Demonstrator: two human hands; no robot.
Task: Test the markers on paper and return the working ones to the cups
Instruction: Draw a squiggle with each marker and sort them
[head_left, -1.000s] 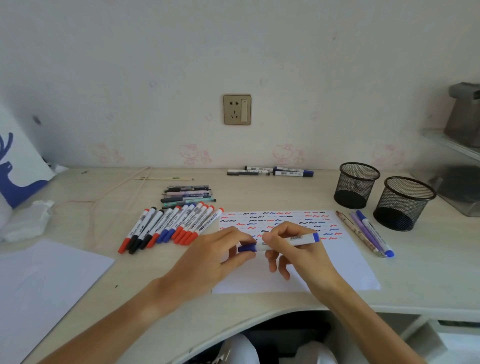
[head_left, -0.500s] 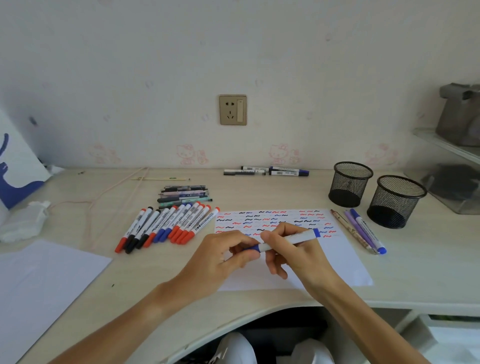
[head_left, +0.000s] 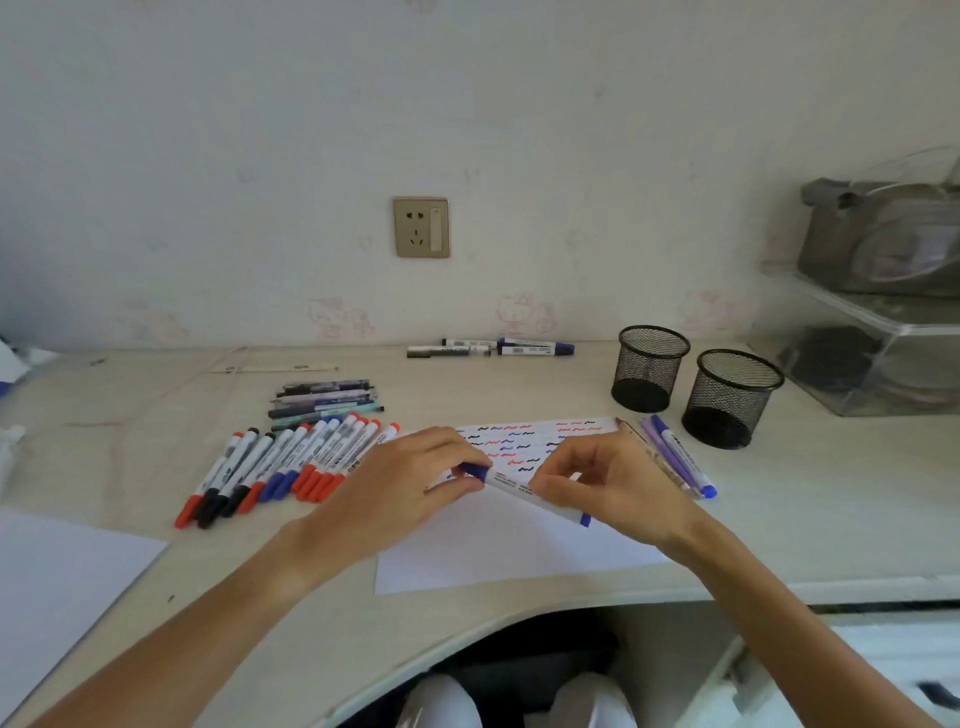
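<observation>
Partly hidden blue marker, both hands pinching it above paper.

Legible text: none. Printed labels are seen on the barrels of the row of markers left of the paper, and on the held marker, all too blurred to be read.

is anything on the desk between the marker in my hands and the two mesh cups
Nearly clear. The marker is held by the left hand and right hand over the paper. Only a few pens lie flat before the cups; lifting passes over them.
</observation>
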